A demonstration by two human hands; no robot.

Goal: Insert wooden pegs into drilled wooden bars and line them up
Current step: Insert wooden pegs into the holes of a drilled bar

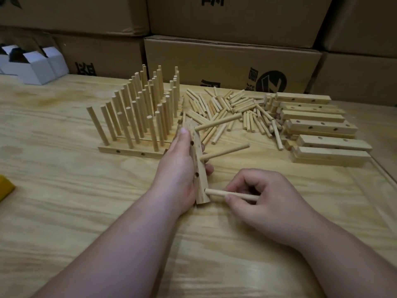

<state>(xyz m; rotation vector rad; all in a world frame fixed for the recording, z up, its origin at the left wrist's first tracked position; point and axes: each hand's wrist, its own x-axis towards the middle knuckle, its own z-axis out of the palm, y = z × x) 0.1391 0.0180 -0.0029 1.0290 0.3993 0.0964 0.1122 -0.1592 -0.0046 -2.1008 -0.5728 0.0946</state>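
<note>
My left hand (pixel 176 166) grips a drilled wooden bar (pixel 198 168), held on edge over the table with its holes facing right. Two pegs (pixel 223 152) stick out of the bar to the right. My right hand (pixel 264 203) pinches a third peg (pixel 217 192), whose left tip meets the bar near its lower end. Behind the bar, several finished bars stand side by side with their pegs upright (pixel 137 110). A loose heap of pegs (pixel 232 108) lies in the middle. Empty drilled bars (pixel 322 125) are stacked at the right.
The wooden table (pixel 86 190) runs back to a wall of stacked cardboard boxes (pixel 232 61). Small white open boxes (pixel 32 65) stand at the far left. A yellow object (pixel 5 188) lies at the left edge.
</note>
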